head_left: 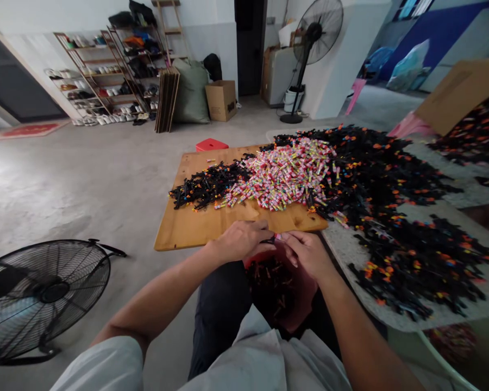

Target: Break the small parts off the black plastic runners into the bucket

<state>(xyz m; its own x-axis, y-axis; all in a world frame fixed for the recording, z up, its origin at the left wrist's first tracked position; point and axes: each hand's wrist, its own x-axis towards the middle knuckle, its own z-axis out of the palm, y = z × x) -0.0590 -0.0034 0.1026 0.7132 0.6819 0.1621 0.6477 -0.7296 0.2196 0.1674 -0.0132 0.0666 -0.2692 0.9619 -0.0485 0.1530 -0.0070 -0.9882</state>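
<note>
Over a red basin (305, 301) between the knees, my two hands meet at the front edge of a wooden board (187, 231). My left hand (244, 239) is closed on a small black piece (270, 240). Fingers of my right hand (305, 252) pinch a small pink tube (277, 237) that touches the black piece. Behind them a heap of pink and white tubes (285, 174) lies on the board, with black pieces (212, 184) at its left. More black pieces with orange bits (415, 260) cover the grey table to the right. Dark pieces lie inside the basin.
A black fan (52, 290) stands close at the lower left, another fan (313, 32) at the back. A red stool (212, 144) shows behind the board. At right are a tilted cardboard box (460, 92) and a pale green tub (436, 358).
</note>
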